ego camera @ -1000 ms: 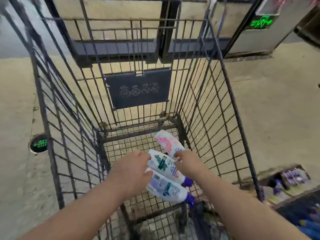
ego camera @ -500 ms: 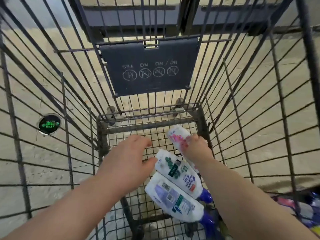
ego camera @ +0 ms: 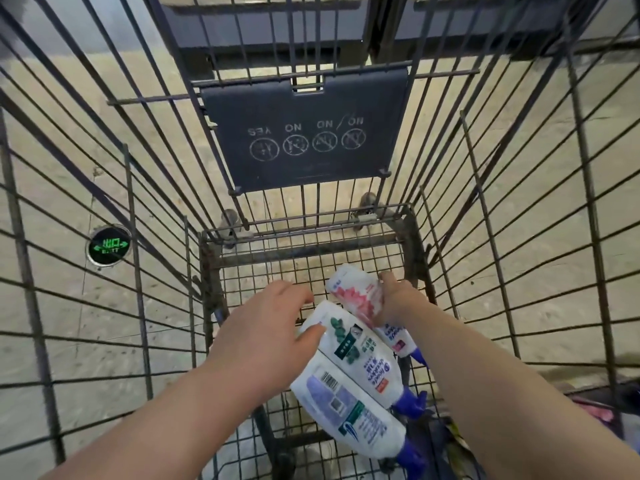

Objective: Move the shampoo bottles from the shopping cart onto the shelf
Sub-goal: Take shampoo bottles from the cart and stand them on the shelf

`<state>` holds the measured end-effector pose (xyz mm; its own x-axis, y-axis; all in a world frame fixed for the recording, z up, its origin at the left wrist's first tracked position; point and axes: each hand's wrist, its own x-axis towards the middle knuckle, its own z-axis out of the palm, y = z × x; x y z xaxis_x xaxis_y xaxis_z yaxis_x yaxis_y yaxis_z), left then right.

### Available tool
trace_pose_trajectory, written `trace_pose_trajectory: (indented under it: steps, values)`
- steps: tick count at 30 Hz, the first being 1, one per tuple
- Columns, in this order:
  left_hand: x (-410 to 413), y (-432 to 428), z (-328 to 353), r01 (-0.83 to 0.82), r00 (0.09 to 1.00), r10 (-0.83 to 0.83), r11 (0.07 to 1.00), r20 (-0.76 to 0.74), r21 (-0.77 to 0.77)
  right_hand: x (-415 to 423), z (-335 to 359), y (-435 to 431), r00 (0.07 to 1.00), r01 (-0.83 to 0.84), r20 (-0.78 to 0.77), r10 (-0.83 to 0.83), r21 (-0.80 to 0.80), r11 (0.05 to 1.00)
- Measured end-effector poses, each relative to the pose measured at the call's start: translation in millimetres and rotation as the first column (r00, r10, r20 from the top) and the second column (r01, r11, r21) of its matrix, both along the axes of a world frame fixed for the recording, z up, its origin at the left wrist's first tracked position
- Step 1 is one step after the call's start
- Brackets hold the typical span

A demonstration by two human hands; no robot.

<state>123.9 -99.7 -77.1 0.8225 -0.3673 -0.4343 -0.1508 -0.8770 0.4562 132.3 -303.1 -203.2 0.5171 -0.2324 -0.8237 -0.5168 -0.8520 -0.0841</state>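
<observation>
Three white shampoo bottles with blue caps lie on the wire floor of the shopping cart (ego camera: pixel 311 268). My right hand (ego camera: pixel 398 301) grips the far bottle with the pink flower print (ego camera: pixel 356 292) around its base end. My left hand (ego camera: pixel 266 327) reaches over the middle bottle with green leaves (ego camera: pixel 360 355); its thumb touches the bottle's left edge and its fingers are spread above it. The near bottle (ego camera: pixel 346 410) lies label-back up, touched by neither hand. The shelf is not in view.
Dark wire walls of the cart (ego camera: pixel 138 306) close in on both sides and the front. A dark plastic sign flap (ego camera: pixel 304 133) hangs on the far wall. A round green exit light (ego camera: pixel 108 245) sits in the beige floor at left.
The view has dropped deeper into the cart. My right hand has closed round the pink-print bottle and tilted it up. My left hand has come down onto the green-leaf bottle.
</observation>
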Motion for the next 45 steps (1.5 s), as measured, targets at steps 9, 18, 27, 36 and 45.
trace_pose_trajectory:
  steps: [9,18,27,36,45]
  values:
    - [-1.3,7.7,-11.0,-0.021,1.0,0.021,0.998,-0.015,0.052,-12.9,16.2,11.5,0.968,-0.176,0.177,0.176,-0.013,0.984]
    - [-6.0,6.3,0.7,0.091,0.995,-0.088,0.992,-0.042,0.092,-15.7,129.6,35.1,0.811,-0.501,0.287,0.51,-0.111,0.858]
    - [-40.8,43.5,80.6,0.291,0.957,-0.291,0.954,0.013,-0.065,-99.5,257.6,75.4,0.871,-0.382,0.186,0.455,-0.327,0.865]
    - [-88.0,74.4,168.8,0.54,0.841,-0.532,0.815,0.096,-0.211,-267.3,393.7,114.6,0.827,0.385,0.363,-0.429,0.191,0.903]
    - [-218.3,47.1,238.2,0.821,0.554,-0.744,0.416,0.373,-0.391,-439.7,421.1,168.4,-0.047,0.5,0.175,-0.983,0.857,0.129]
